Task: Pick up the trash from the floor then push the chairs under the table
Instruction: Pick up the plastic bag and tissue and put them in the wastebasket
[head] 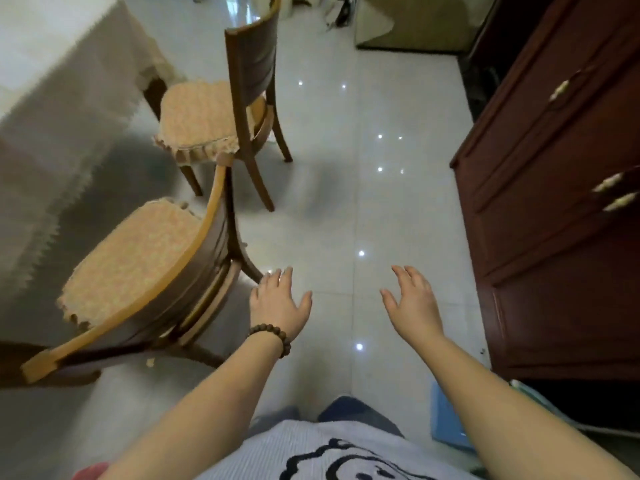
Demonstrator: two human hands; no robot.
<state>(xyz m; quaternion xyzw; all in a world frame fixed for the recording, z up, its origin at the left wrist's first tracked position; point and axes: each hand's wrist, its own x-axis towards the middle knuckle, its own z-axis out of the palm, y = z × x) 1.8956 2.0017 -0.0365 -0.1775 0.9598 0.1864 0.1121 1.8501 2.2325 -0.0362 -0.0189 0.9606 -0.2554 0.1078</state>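
Table: the cloth-covered table (52, 98) stood at our left.
Chairs: the near chair (138, 271) and the far chair (242, 98) both stood pulled out, not yet pushed under.
Hands: our left hand (277, 303) and right hand (414, 303) hung spread and empty above the tiled floor (381, 202).
Trash: we saw only a small crumb-like scrap (150, 362) beneath the near chair; pickup looked nearly done.

table (52, 81) left, 2 chairs (221, 112) (138, 271) beside it, cabinet (554, 202) right, floor (346, 220) between
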